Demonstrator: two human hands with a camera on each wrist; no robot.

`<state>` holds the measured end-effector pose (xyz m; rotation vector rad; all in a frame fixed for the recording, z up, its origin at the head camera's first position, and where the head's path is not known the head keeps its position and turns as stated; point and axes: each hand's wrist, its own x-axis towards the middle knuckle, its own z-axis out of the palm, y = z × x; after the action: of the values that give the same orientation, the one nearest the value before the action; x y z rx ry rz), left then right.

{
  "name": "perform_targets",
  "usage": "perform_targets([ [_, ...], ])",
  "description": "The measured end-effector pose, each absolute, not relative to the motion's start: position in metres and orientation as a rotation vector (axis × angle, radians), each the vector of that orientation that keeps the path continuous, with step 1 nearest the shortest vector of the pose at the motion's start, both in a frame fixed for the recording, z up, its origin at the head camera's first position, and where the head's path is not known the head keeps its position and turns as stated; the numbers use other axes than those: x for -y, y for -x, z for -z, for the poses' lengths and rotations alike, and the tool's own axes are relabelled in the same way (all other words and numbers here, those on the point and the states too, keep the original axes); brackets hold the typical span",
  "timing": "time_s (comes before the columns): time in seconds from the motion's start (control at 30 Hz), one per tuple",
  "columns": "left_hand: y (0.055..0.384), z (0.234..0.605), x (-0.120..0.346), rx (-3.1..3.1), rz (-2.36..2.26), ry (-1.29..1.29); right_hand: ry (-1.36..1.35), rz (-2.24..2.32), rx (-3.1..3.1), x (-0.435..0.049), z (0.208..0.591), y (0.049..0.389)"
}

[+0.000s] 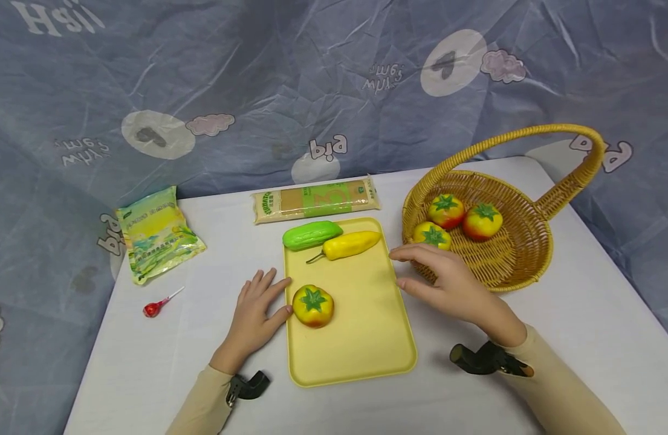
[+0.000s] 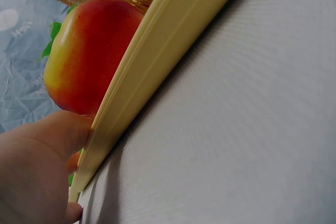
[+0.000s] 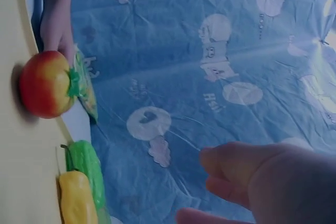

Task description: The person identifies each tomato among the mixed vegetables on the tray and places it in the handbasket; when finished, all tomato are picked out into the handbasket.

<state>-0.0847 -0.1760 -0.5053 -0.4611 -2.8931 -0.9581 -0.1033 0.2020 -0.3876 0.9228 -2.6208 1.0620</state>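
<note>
My left hand [image 1: 254,317] rests at the left edge of a yellow tray [image 1: 361,326], fingers spread, thumb at the rim beside a red-and-yellow tomato [image 1: 313,306]. In the left wrist view the thumb touches the tray's rim just under that tomato [image 2: 94,51]. Over the tray's right edge hovers my right hand [image 1: 450,281], its thumb and fingers apart with nothing between them. A green cucumber-like vegetable [image 1: 312,235] and a yellow pepper [image 1: 352,244] lie at the tray's far end. The wicker basket [image 1: 540,254] beyond the right hand holds three more tomatoes [image 1: 483,221].
Behind the tray lies a long packet of noodles [image 1: 316,200]. A green-and-yellow pouch [image 1: 158,234] and a red lollipop [image 1: 158,305] are on the left of the white table [image 1: 214,241]. The basket's tall handle [image 1: 502,142] arches up at the right. A blue printed cloth [image 1: 290,78] hangs behind.
</note>
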Motion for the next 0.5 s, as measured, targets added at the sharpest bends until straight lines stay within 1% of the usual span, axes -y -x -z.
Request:
perform_targets([
  [0.23,0.085,0.506,0.176,2.89,0.969,0.464,-1.092,-1.16,2.736,-0.181,0.393,0.108],
  [0.5,0.084,0.506,0.177,2.886,0.961,0.463,-1.215,-1.159,2.783,-0.153,0.402,0.112],
])
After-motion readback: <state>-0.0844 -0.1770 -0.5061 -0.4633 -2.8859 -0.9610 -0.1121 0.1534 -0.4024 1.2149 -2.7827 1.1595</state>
